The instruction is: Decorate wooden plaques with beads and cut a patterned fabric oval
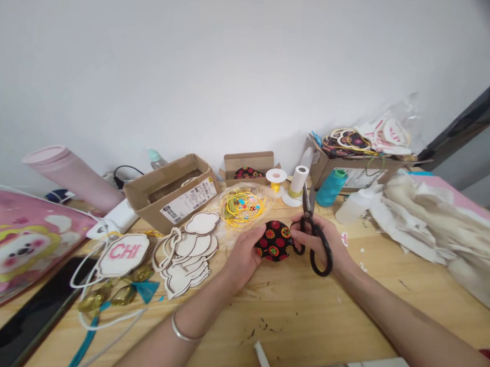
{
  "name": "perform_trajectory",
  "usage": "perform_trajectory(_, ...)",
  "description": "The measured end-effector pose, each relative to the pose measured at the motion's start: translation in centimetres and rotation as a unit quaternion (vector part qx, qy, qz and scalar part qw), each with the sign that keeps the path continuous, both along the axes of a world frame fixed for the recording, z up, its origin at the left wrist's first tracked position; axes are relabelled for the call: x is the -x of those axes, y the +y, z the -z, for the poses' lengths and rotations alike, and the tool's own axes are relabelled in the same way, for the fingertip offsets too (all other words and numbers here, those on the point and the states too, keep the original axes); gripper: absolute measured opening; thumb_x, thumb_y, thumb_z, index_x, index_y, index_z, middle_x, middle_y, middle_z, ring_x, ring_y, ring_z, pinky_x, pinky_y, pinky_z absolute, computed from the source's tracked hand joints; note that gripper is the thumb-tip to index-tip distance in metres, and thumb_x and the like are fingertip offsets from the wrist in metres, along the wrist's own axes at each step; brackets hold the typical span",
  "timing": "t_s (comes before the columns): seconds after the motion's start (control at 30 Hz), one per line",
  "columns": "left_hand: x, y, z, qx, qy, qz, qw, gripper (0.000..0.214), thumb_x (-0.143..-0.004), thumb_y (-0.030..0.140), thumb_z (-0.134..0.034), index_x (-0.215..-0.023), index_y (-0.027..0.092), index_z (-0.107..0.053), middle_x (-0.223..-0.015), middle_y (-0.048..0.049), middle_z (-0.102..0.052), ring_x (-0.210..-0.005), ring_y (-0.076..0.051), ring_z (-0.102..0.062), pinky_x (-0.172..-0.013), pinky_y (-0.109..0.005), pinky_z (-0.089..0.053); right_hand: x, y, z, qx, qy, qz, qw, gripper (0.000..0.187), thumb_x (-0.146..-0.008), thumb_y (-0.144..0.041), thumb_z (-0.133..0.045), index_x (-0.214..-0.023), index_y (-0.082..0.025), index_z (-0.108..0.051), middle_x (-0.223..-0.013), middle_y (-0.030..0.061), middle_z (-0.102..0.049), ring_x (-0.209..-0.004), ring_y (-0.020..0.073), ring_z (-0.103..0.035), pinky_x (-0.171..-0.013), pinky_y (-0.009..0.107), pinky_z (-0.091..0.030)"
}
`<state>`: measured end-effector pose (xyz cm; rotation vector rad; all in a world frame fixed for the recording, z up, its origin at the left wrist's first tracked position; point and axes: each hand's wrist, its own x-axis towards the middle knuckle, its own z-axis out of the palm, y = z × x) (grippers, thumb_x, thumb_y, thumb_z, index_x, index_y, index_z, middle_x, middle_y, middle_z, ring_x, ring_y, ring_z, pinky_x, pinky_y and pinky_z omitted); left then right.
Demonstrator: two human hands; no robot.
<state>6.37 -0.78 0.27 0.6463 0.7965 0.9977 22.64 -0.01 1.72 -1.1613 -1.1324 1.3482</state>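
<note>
My left hand [244,257] pinches a round piece of black fabric [273,240] with a red, yellow and green floral print. My right hand [316,237] grips a pair of black-handled scissors [317,246], with the blades [307,202] pointing up and away from me. One handle loop touches the right edge of the fabric disc. Just left of my left hand lies a stack of cloud-shaped cream cutouts [188,255], and a cloud-shaped tag lettered "CHI" [123,255] lies further left.
A plastic bag of yellow cord [242,209] lies behind my hands. Cardboard boxes [170,192] stand along the white wall, with a teal thread cone [331,187] and a paper roll [298,181] nearby. Crumpled white cloth [440,228] covers the right of the wooden table [288,335].
</note>
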Motion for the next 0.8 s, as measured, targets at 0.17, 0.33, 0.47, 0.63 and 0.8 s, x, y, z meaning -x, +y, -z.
perform_trajectory(0.17, -0.3, -0.2, -0.2, -0.002, 0.015, 0.002, 1.000, 0.032, -0.061, 0.025, -0.081, -0.089, 0.014, -0.071, -0.085, -0.0071, -0.074, -0.074, -0.017, -0.068, -0.066, -0.027, -0.054, 0.2, -0.2, 0.5, -0.017, -0.002, -0.004, 1.000, 0.043, -0.061, -0.045, -0.076, -0.085, -0.018, -0.053, -0.058, -0.0055, -0.054, -0.047, 0.0105, -0.051, -0.047, 0.026, -0.044)
perform_trajectory(0.33, -0.2, -0.1, -0.7, 0.011, 0.035, -0.061, 0.997, 0.031, -0.055, 0.024, -0.083, -0.080, 0.011, -0.070, -0.073, -0.0053, -0.072, -0.065, -0.015, -0.066, -0.060, -0.025, -0.052, -0.7, 0.1, 0.4, -0.056, -0.092, -0.071, 0.992, 0.041, -0.065, -0.050, -0.072, -0.084, -0.017, -0.057, -0.056, -0.0066, -0.047, -0.046, 0.0077, -0.041, -0.044, 0.022, -0.033)
perform_trajectory(0.47, 0.4, 0.2, -1.0, -0.005, 0.043, -0.089, 0.995, 0.028, -0.055, 0.023, -0.082, -0.078, 0.012, -0.070, -0.070, -0.0039, -0.072, -0.061, -0.013, -0.065, -0.057, -0.023, -0.051, -1.3, 0.2, -0.7, -0.096, -0.174, -0.137, 0.970, 0.046, -0.058, -0.054, -0.075, -0.082, -0.017, -0.060, -0.054, -0.0078, -0.040, -0.050, 0.0085, -0.036, -0.045, 0.021, -0.029)
perform_trajectory(0.63, 0.7, 0.2, -0.9, -0.048, 0.067, -0.112, 0.990, 0.023, -0.060, 0.026, -0.080, -0.075, 0.012, -0.071, -0.069, -0.0031, -0.072, -0.060, -0.013, -0.065, -0.057, -0.022, -0.051, -0.8, -0.3, -1.2, -0.102, -0.221, -0.193, 0.950, 0.047, -0.061, -0.055, -0.072, -0.086, -0.016, -0.064, -0.066, -0.0016, -0.051, -0.061, 0.0134, -0.043, -0.055, 0.025, -0.039)
perform_trajectory(0.8, 0.6, -0.1, -0.8, -0.061, 0.096, -0.098, 0.989, 0.023, -0.060, 0.026, -0.080, -0.076, 0.012, -0.072, -0.070, -0.0032, -0.073, -0.062, -0.013, -0.065, -0.060, -0.023, -0.052, -0.9, -0.2, -0.4, -0.104, -0.202, -0.205, 0.952, 0.053, -0.065, -0.060, -0.067, -0.088, -0.012, -0.066, -0.061, -0.0034, -0.046, -0.054, 0.0101, -0.036, -0.048, 0.023, -0.031)
